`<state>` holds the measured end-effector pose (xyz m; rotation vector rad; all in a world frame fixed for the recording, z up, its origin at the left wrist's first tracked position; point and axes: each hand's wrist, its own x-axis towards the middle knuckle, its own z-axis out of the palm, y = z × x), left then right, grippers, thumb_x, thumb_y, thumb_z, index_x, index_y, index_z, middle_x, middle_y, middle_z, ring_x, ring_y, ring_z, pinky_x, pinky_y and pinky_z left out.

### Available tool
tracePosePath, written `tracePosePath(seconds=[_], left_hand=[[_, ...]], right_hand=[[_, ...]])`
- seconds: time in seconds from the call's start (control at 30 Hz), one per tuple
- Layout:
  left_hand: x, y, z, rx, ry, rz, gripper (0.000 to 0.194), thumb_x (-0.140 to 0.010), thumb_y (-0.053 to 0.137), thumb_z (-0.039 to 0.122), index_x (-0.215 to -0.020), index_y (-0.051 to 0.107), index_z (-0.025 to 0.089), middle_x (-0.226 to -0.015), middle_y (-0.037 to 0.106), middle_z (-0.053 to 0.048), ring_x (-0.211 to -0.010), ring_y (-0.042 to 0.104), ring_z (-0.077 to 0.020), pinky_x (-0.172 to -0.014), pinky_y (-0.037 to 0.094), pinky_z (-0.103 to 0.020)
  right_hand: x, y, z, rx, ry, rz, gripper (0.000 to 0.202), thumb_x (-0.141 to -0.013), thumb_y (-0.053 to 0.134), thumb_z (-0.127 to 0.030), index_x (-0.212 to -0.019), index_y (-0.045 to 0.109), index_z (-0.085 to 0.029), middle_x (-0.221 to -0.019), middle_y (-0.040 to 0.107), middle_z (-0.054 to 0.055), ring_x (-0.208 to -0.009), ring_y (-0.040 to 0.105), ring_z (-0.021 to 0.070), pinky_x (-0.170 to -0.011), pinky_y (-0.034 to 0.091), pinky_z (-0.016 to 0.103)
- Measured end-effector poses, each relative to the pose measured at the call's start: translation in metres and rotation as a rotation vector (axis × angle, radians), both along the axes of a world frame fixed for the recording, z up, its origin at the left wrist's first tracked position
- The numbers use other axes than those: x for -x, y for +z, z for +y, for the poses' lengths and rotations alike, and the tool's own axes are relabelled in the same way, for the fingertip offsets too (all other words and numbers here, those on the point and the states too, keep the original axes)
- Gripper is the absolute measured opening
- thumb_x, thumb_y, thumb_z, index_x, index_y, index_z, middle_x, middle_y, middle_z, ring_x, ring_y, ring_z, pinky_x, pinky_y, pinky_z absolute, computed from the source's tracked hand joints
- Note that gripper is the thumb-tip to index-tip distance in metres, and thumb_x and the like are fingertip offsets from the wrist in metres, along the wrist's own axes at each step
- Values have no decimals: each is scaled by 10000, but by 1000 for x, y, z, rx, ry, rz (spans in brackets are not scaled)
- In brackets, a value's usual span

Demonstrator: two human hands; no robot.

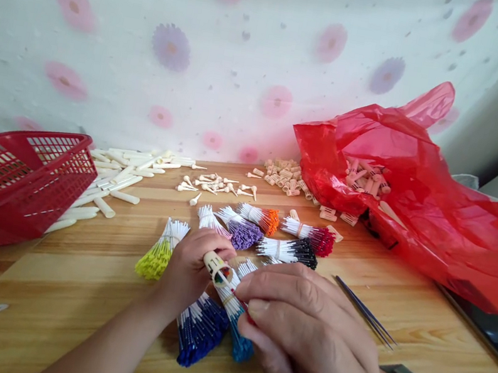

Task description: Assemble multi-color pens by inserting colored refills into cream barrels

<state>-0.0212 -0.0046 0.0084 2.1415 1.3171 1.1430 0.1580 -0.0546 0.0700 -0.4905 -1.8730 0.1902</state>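
My left hand [190, 266] is closed around a short cream slotted tube [217, 268], whose open end faces right and shows small coloured bits inside. Close to that opening, my right hand [302, 323] pinches a thin white stick with a red end; its tip is at the tube's mouth. Bundles of white sticks with coloured ends lie around and under the hands: yellow [154, 260], dark blue [200, 331], light blue [241, 344], purple [244, 231], orange [267, 220], black [300, 252] and red [321, 240].
A red basket [54, 179] stands at the left beside long cream tubes [105, 207]. Small cream pegs [211, 183] and slotted pieces [284, 176] lie at the back. On the right are a red plastic bag [436, 211], dark tweezers [364, 311] and a dark flat object [483, 327].
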Motion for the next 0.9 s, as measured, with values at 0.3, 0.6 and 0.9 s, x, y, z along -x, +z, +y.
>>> tracePosePath(seconds=[0.3, 0.6, 0.9], left_hand=[[6, -9, 6, -22, 50, 1, 102, -815, 570, 255, -756, 633, 202, -780, 666, -32, -762, 598, -185, -704, 440, -269], [11, -13, 11, -73, 32, 8, 65, -789, 573, 194, -753, 627, 196, -773, 655, -21, -764, 602, -184, -693, 441, -272], [15, -15, 15, -135, -9, 45, 85, -804, 557, 235, -778, 633, 209, -732, 651, 6, -703, 616, -168, -636, 462, -256]], right_hand=[[5, -18, 11, 167, 28, 235, 232, -817, 587, -39, -954, 607, -225, -819, 699, 65, -789, 680, 180, -690, 584, 318], [9, -21, 20, 56, -8, 174, 200, -799, 585, -14, -916, 595, -177, -813, 710, 91, -744, 667, 167, -655, 563, 300], [16, -29, 28, -102, -73, 112, 98, -840, 578, -98, -927, 585, -142, -797, 703, 99, -754, 664, 166, -669, 547, 295]])
